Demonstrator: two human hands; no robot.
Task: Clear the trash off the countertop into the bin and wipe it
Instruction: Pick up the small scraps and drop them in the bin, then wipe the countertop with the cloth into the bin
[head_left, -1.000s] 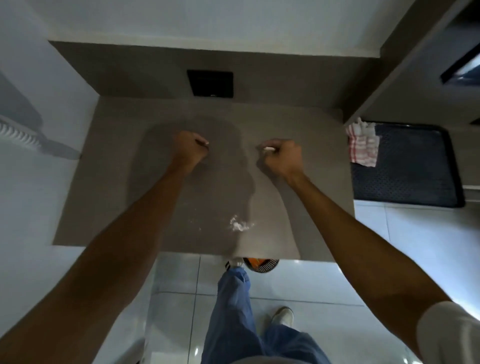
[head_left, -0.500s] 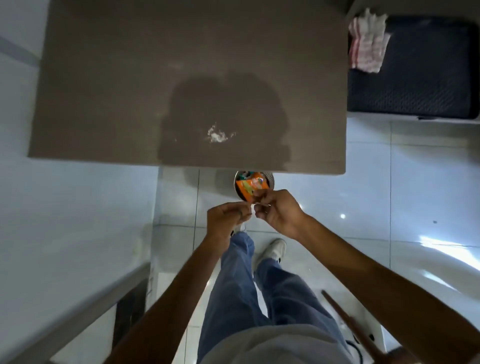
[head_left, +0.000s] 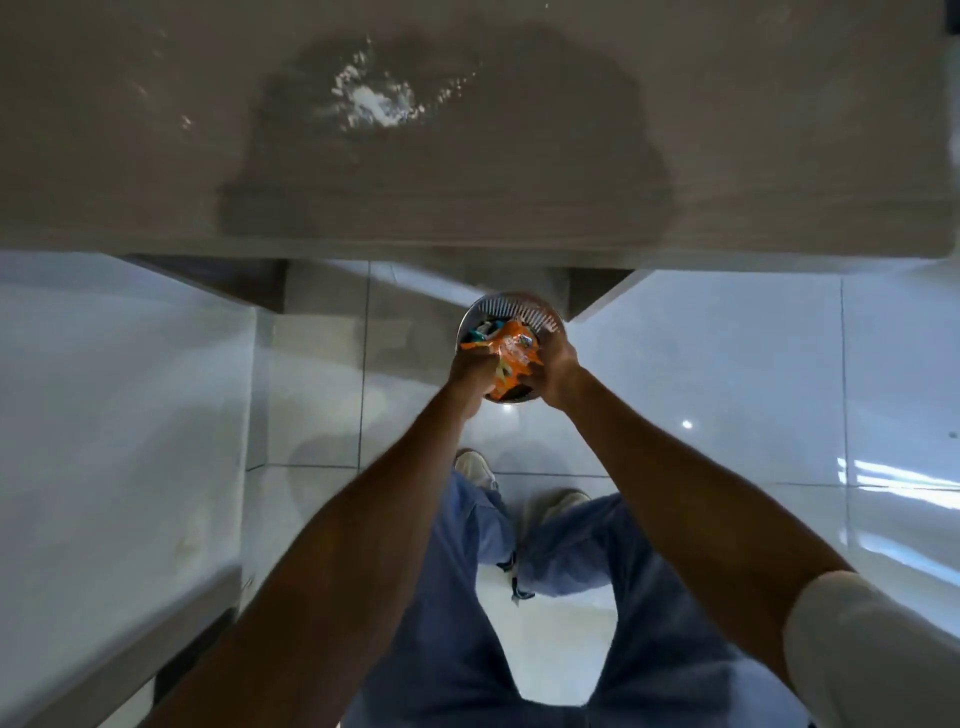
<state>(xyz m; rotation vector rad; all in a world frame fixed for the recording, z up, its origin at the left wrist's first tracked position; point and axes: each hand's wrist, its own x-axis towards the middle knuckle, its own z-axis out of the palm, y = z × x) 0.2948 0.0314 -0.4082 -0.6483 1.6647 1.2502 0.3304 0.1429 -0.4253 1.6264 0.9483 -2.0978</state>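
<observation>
A small round metal bin (head_left: 511, 306) stands on the floor just below the front edge of the grey countertop (head_left: 156, 156). A crumpled orange wrapper (head_left: 511, 348) and other litter fill it. My left hand (head_left: 470, 376) and my right hand (head_left: 556, 371) are down at the bin's mouth, one on each side of the wrapper, with fingers curled. Whatever they may hold is hidden. A patch of spilled white powder (head_left: 374, 101) lies on the countertop, inside a darker shadow.
Glossy white floor tiles (head_left: 727, 389) surround the bin. My legs in blue trousers (head_left: 571, 597) and pale shoes (head_left: 472, 467) stand right behind it. A white surface with a dark edge (head_left: 104, 441) runs along the left.
My hands left the countertop with small scraps pinched in them and dropped to the bin's mouth. My head has tipped down and closer, so the cloth and dark mat are out of view.
</observation>
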